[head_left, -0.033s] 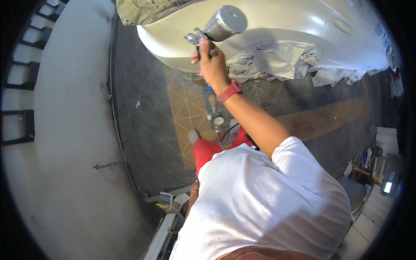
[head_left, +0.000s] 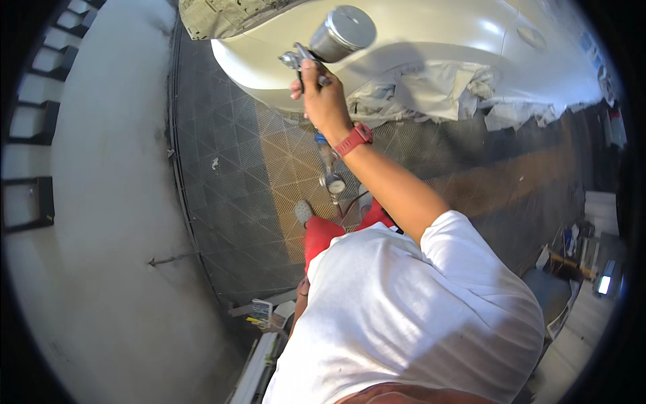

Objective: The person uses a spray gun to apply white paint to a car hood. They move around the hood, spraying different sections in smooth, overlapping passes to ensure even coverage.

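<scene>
My right hand [head_left: 324, 97] is closed around the handle of a spray gun [head_left: 300, 56], held up in front of a cream-white car body [head_left: 437, 34]. The gun's round silver paint cup [head_left: 344, 34] tilts to the right above my fingers. Below the hand hang a pressure gauge [head_left: 335, 183] and fittings, with a hose running back toward my legs. A red watch [head_left: 354, 139] is on my right wrist. My left hand [head_left: 303, 288] hangs low beside my red-clad thigh; its fingers are mostly hidden, and I see nothing in it.
Crumpled masking paper [head_left: 437, 91] covers the wheel area, and printed paper [head_left: 222, 17] covers the car's far left part. A pale wall [head_left: 108, 202] rises on the left. Papers and a long white piece [head_left: 252, 370] lie low left; a cluttered shelf [head_left: 572, 269] stands right.
My right hand and the spray gun have shifted slightly left and a little up along the car body. The hanging gauge has swung slightly left.
</scene>
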### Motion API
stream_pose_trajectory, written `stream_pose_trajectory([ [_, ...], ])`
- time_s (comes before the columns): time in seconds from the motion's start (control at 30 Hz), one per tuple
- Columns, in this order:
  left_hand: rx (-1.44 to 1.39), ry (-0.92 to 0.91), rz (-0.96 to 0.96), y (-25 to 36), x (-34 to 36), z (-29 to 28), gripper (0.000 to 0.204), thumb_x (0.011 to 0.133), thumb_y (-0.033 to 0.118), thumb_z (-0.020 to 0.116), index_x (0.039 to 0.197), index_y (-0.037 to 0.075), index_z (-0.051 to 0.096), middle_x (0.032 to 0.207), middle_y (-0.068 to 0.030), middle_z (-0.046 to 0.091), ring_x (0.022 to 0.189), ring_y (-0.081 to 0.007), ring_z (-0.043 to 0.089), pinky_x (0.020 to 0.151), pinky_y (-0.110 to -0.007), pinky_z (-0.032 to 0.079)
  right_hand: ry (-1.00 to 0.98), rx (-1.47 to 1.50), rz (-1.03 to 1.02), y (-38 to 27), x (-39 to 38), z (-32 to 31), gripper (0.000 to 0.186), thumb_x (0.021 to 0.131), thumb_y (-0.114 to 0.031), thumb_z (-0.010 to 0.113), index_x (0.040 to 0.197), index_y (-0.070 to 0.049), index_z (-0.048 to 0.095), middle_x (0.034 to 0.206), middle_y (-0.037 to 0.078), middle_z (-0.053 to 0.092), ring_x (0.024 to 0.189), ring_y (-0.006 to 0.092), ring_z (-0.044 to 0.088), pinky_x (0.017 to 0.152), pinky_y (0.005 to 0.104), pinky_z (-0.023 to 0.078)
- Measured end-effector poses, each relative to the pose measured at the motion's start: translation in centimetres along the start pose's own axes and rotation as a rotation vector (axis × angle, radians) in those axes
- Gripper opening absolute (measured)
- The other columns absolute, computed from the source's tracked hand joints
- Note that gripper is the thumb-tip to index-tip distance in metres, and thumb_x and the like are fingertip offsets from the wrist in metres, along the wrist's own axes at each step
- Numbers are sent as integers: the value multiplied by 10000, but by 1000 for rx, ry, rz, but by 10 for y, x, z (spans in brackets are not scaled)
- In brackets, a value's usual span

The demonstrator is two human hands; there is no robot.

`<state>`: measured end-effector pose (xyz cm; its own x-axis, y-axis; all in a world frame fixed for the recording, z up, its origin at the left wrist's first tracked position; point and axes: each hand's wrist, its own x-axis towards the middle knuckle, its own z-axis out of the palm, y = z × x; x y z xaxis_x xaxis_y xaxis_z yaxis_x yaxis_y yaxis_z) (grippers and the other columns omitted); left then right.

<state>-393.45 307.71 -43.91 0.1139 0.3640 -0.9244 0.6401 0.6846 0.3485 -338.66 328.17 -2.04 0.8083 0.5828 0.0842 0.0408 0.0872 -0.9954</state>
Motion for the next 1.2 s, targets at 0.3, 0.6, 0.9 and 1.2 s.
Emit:
stream_pose_trajectory([
  [0.3,-183,240,161,214,28,-188,200,1034,233,627,1174,91,626,917,18,634,762,-87,571,699,-258,485,88,-81,166,24,-26,1,560,1097,-517,390,1261,-34,622,869,64,725,733,107,698,449,225,490],
  [0.6,-16,143,221,319,60,-237,393,1070,311,572,1369,57,567,1096,0,627,888,-111,595,847,-307,504,654,-208,191,32,-72,-169,599,1094,-522,358,1185,3,633,862,97,742,732,149,718,435,243,477],
  [0.9,530,-122,383,267,75,-190,481,1015,346,632,1350,3,600,1066,-100,683,950,-178,642,881,-326,522,984,-241,195,62,-66,-206,586,1090,-509,384,1139,20,633,834,103,746,687,161,726,405,263,489],
  [1.2,393,16,172,257,41,-238,481,1013,345,662,1352,10,599,1031,-48,677,890,-137,631,813,-296,530,549,-53,197,71,-88,-74,504,1091,-465,449,1059,-24,690,848,62,741,678,98,689,450,235,492],
])
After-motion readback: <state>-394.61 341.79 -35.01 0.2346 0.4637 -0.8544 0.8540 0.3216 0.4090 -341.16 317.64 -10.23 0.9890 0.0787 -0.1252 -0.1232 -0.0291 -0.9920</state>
